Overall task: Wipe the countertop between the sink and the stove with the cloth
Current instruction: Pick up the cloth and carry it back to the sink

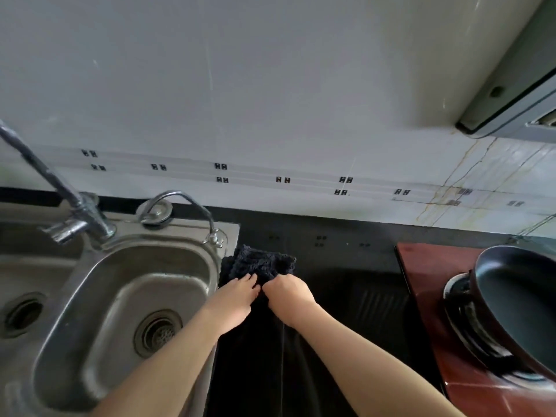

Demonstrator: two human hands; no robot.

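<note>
Cloth (261, 262) sits bunched on the black countertop (340, 260), right at the edge of the steel sink (120, 296), and I've got both hands on it from my feed. My left hand (233, 300) lies palm-down with the fingers stretched forward, tips pressing onto the near edge of the dark fabric, so it's flat and spread rather than clutching. My right hand (287, 296) is curled into a fist just beside it, knuckles up, fingers tucked into the cloth's folds (how much fabric is pinched inside, I cannot tell). The two hands nearly touch at the thumbs. Off to my right, well apart from the cloth, a dark frying pan (517, 299) rests on a burner of the reddish stove (427, 278). At the back of the sink stand a tall faucet (60, 188) and a smaller curved tap (183, 203), and a range hood (511, 94) hangs at upper right.
</note>
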